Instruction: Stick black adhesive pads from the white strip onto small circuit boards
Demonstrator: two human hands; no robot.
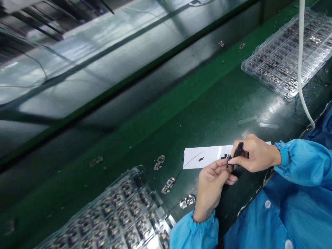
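My left hand (214,181) pinches a small circuit board (228,159) between thumb and fingers. Beside it, my right hand (250,154) is closed around a black pen-like tool (239,148), whose lower end is hidden by my fingers at the board. Both hands meet over the right part of a white paper strip (190,157). On that strip lie a small black piece (201,159) and a thin wire. Three loose circuit boards, one of them a silvery board (187,201), rest just left of my left hand.
A clear tray (145,207) of circuit boards lies at the lower left, and stacked clear trays (275,88) at the upper right. A white cable (301,52) hangs before them. Two clear strips (268,126) lie on the green bench (207,117).
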